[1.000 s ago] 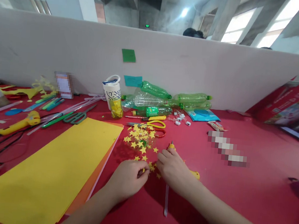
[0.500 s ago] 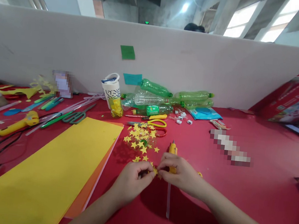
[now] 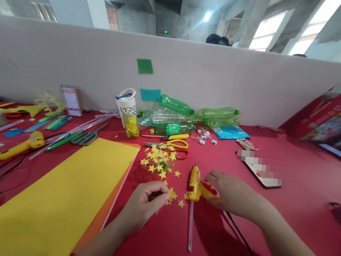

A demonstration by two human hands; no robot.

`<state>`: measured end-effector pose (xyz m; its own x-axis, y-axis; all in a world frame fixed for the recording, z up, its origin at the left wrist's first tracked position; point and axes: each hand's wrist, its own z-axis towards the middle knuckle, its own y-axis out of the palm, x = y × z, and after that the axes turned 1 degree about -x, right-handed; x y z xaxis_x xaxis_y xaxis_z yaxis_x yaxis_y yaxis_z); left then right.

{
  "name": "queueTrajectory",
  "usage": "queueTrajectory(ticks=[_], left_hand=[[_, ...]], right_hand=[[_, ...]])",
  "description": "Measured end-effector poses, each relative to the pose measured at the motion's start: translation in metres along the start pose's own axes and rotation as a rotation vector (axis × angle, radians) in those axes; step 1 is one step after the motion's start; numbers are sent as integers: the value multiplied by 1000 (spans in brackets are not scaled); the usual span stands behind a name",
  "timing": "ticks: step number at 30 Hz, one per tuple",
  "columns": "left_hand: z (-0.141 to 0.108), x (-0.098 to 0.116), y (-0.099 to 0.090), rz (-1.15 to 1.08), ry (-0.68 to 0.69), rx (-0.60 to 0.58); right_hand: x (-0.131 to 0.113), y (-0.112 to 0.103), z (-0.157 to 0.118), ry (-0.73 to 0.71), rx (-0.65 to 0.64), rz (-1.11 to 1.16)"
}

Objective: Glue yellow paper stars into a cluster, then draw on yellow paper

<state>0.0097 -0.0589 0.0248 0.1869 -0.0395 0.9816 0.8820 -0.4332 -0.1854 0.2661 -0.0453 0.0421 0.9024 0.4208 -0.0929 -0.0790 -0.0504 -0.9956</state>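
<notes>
My left hand (image 3: 151, 200) is closed in a pinch, with a small yellow paper star (image 3: 171, 193) at its fingertips. Other loose yellow stars (image 3: 181, 203) lie on the red table just right of it. A yellow hot glue gun (image 3: 194, 182) rests on its side, nozzle pointing away, a clear glue stick (image 3: 191, 226) poking out of its back. Around its handle are the fingers of my right hand (image 3: 227, 192), the thumb on the near side; the palm side is hidden. A pile of yellow stars (image 3: 159, 157) lies farther back, around a clear green plastic piece.
Yellow sheets (image 3: 62, 190) cover the left front. Green plastic bottles (image 3: 177, 104), a white patterned cup (image 3: 126, 109) and yellow-handled scissors (image 3: 178, 144) lie toward the white partition (image 3: 89, 64). A second glue gun (image 3: 19, 145) is at left. A black cord (image 3: 244, 237) trails below my right arm.
My right hand has left the star at my left fingertips and moved right to the glue gun's handle. The left hand has shifted slightly left, still pinching. The view has tilted up slightly.
</notes>
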Motion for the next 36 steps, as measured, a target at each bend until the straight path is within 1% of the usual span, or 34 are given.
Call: queueTrajectory(ticks=[1, 3, 6, 8, 11, 13, 15, 16, 18, 19, 21, 23, 24, 29, 32, 36], left_hand=[[0, 0, -1, 7, -2, 0], [0, -1, -2, 20, 1, 2], [-1, -2, -4, 31, 42, 49], [-3, -1, -6, 22, 79, 101], [-6, 3, -9, -2, 117, 176], [-6, 3, -9, -4, 126, 227], [-5, 2, -9, 12, 122, 279], [-4, 1, -8, 24, 118, 305], [-3, -2, -8, 47, 110, 350], [-2, -3, -8, 55, 105, 366], [-1, -4, -8, 67, 98, 387], [0, -5, -8, 73, 93, 398], [0, -5, -9, 74, 91, 399], [0, -7, -8, 71, 85, 395], [0, -7, -8, 76, 95, 400], [0, -8, -7, 85, 98, 397]], right_hand=[[2, 6, -1, -1, -36, -12], [1, 18, 1, 8, -69, -14], [-4, 25, 5, 61, -34, 49], [-6, 20, 8, 91, 55, 135], [-10, 3, 9, 116, 232, 279], [-17, -6, 8, 65, 294, 404], [-26, -9, 4, -18, 306, 558], [-31, -7, 1, -57, 291, 634], [-38, 3, -5, -89, 265, 769], [-40, 9, -7, -77, 262, 819], [-41, 23, -12, -4, 291, 885], [-40, 33, -15, 44, 288, 906], [-40, 36, -15, 47, 268, 909], [-43, 35, -13, 25, 236, 943], [-47, 35, -12, 30, 257, 952], [-46, 40, -12, 64, 301, 946]])
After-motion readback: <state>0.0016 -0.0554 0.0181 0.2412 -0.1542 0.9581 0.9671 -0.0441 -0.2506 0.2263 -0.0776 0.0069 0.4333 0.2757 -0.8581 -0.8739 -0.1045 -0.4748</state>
